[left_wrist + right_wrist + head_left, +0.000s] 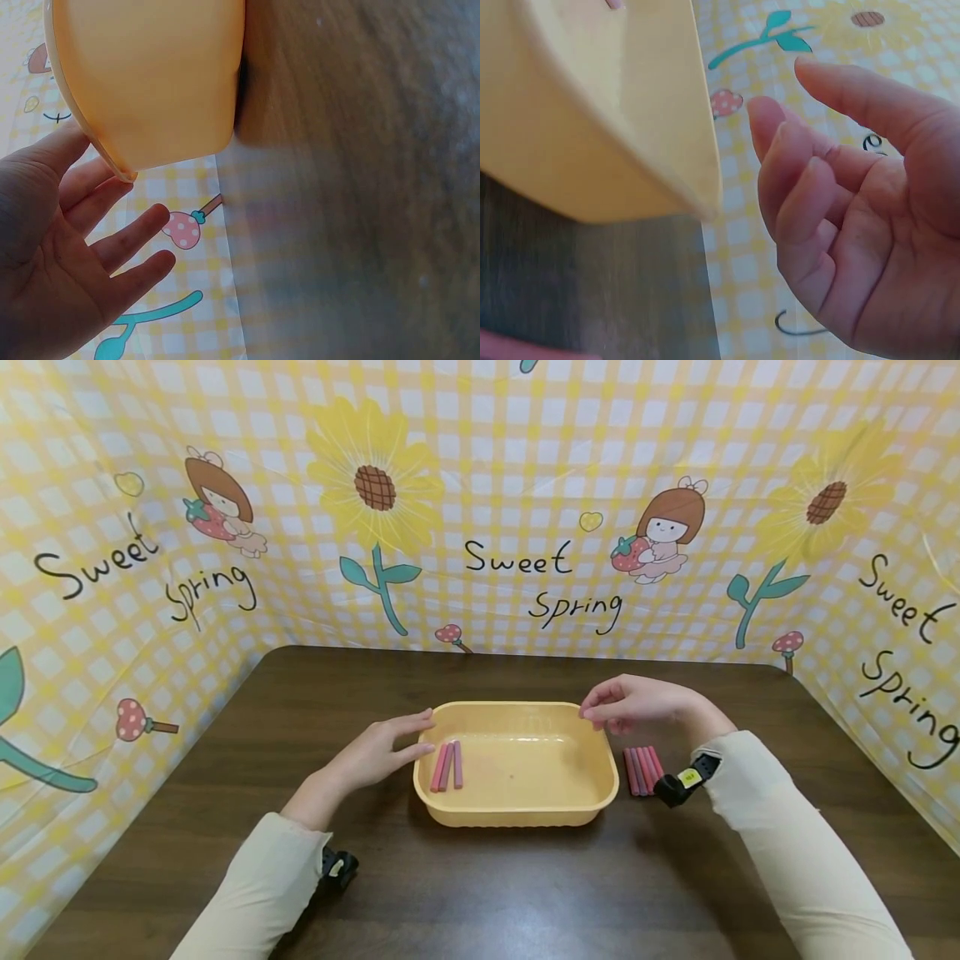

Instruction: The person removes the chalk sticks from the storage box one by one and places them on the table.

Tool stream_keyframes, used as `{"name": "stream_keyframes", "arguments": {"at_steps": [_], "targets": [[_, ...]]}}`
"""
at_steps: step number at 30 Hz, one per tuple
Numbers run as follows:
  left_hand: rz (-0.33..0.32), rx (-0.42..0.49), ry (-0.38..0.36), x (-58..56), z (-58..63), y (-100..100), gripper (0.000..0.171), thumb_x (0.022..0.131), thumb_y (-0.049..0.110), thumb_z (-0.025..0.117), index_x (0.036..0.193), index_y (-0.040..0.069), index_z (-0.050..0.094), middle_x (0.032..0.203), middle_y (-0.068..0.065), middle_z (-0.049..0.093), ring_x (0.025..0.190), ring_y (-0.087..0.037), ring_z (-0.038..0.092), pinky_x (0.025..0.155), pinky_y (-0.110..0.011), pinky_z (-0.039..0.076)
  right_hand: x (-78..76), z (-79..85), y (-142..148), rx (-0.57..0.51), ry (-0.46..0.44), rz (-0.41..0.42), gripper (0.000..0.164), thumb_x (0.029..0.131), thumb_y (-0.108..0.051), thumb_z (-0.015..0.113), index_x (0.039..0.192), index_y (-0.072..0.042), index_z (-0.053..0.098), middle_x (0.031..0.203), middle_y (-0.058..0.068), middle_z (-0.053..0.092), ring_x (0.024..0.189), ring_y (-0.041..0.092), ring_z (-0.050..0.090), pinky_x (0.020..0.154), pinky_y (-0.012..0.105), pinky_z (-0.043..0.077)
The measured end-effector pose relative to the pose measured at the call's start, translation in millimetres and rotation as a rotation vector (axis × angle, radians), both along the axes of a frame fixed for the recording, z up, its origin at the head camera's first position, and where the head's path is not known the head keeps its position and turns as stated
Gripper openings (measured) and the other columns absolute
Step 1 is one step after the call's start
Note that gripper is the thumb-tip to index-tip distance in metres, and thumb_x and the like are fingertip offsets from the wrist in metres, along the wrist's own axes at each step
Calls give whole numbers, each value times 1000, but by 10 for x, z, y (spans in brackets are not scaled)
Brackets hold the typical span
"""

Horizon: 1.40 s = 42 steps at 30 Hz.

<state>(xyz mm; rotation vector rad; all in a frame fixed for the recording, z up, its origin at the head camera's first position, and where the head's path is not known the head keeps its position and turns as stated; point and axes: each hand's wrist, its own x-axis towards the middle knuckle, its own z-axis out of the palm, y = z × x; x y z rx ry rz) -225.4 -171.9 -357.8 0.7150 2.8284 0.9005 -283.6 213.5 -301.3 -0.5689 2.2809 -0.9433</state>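
A left hand [375,750], its fingers extended, touches the rim of a pale-yellow, rounded-rectangular plastic tray [517,818] at centre frame, seemingly to steady it. An empty right hand [637,702], fingers loosely bent, hovers by the upper-right corner. Three slim matte pink-and-purple sticks [446,767] lie inside at left; a matching row [641,771] sits right of it on the wood-grain worktop [517,885], apparently kept within reach.

Behind the left grip [371,750]: plain cream left sleeve [255,889], black left wrist camera [341,868] at the cuff [300,837]. Behind the right grip [641,702]: matching right sleeve [783,839], lightly wrinkled; angular black right wrist camera [670,790] with yellow label [689,777] bearing dark characters.
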Motion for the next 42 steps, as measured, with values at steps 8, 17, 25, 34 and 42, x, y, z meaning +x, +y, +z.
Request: {"name": "stream_keyframes", "arguments": {"at_steps": [8,17,25,34,42], "targets": [[-1,4,7,-3,-6,0,51,93,32,56,136,6,48,149,-11,37,138,-33,34,112,-52,30,-34,35,-267,34,-17,21,39,90,-32,60,115,-2,59,89,7,61,67,14,52,61,25,46],[4,12,4,-2,-5,1,50,93,30,56,136,6,48,149,-11,37,138,-33,34,112,-52,30,-101,21,-564,47,-18,87,38,91,-32,60,114,-2,60,90,8,63,70,15,55,64,24,49],[3,9,5,0,0,2,51,93,31,56,137,6,48,149,-11,37,138,-33,34,112,-52,30,-151,-35,-785,53,-46,117,37,91,-28,60,115,0,59,87,4,62,66,12,54,64,26,50],[6,8,2,-3,-1,0,52,93,33,56,137,6,48,149,-11,37,138,-32,34,112,-52,29,-239,-150,-995,78,-62,166,34,93,-26,58,114,1,59,90,7,63,65,10,54,59,19,47],[5,9,-1,3,9,7,51,93,31,56,136,6,48,149,-11,37,138,-33,34,112,-52,29,-273,-260,-1149,116,-72,192,29,92,-27,59,111,-5,62,85,-2,60,66,9,53,59,19,47]]}}
